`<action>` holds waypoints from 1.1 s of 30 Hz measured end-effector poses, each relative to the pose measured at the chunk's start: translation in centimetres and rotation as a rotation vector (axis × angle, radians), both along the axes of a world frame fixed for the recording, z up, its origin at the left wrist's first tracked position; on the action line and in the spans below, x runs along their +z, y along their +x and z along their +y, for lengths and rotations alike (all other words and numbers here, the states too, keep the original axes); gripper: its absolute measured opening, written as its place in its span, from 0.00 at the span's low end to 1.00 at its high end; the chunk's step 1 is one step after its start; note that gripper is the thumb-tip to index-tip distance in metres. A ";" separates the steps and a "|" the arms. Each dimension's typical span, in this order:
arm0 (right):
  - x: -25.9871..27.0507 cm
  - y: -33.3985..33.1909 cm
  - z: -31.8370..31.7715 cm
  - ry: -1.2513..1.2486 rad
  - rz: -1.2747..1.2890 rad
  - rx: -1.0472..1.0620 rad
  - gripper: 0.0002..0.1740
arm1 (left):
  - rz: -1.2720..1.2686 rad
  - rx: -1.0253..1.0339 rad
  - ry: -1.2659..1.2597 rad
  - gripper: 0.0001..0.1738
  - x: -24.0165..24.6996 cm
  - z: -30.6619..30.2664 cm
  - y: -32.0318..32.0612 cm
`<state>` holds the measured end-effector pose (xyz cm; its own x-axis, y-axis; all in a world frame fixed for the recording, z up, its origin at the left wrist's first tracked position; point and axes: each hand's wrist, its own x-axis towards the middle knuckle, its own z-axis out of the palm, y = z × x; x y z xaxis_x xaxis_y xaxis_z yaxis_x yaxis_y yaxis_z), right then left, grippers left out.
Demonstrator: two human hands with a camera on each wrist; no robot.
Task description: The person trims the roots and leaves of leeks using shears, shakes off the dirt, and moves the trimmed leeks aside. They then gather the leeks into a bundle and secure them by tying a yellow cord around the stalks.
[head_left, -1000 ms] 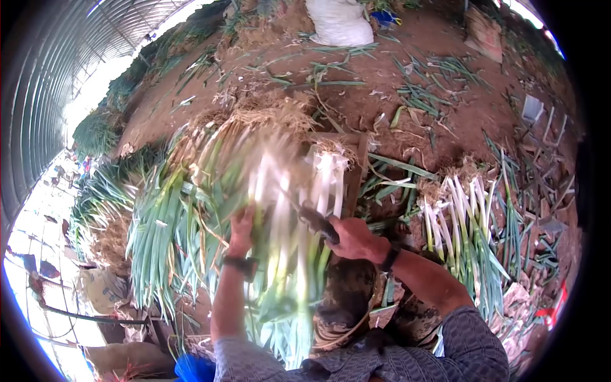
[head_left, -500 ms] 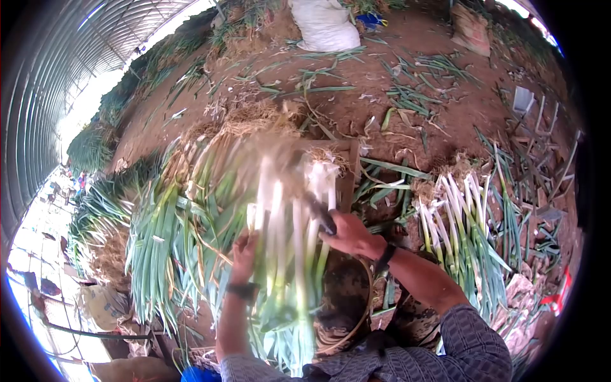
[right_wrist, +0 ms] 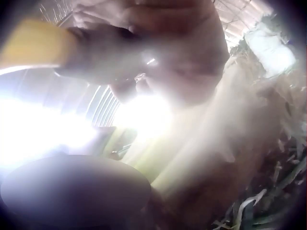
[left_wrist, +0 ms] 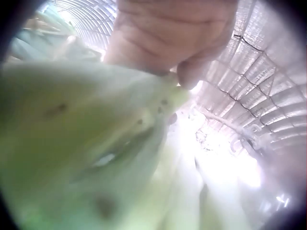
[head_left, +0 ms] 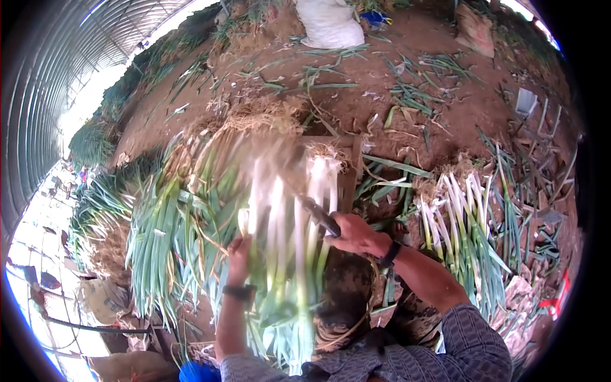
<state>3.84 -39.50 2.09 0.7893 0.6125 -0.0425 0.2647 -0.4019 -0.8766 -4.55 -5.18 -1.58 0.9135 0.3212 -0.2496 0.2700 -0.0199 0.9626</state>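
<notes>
In the head view my left hand (head_left: 238, 258) holds a green onion (head_left: 244, 221) at the left side of a bunch laid before me. The left wrist view shows the fingers (left_wrist: 170, 40) bent over a pale green stalk. My right hand (head_left: 358, 235) grips a dark-handled tool (head_left: 321, 216) that slants up and left across the white stalks (head_left: 299, 232). Its far end is lost in motion blur near the roots. In the right wrist view the handle (right_wrist: 103, 55) has a yellow end piece.
Untrimmed green onions (head_left: 156, 242) with brown roots are heaped at the left. Another bunch (head_left: 455, 223) lies at the right, with white stems. A white sack (head_left: 331, 25) stands on the dirt floor ahead, among scattered leaves. Wooden pieces (head_left: 541, 159) are piled at far right.
My left hand has come slightly closer to my body than a second ago. The tool's handle has shifted only a little, and blur persists around the roots.
</notes>
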 end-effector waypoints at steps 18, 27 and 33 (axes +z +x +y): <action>1.6 -0.8 -3.3 -0.203 0.159 0.110 0.22 | -0.045 -0.107 0.309 0.17 -10.5 5.0 -1.5; -0.7 -0.2 -4.3 -0.225 0.196 0.175 0.25 | 0.025 -0.036 0.920 0.13 -8.7 2.7 -0.2; 1.5 -1.1 -3.8 -0.267 0.247 0.272 0.21 | 0.068 -0.069 0.873 0.21 -7.4 0.5 0.4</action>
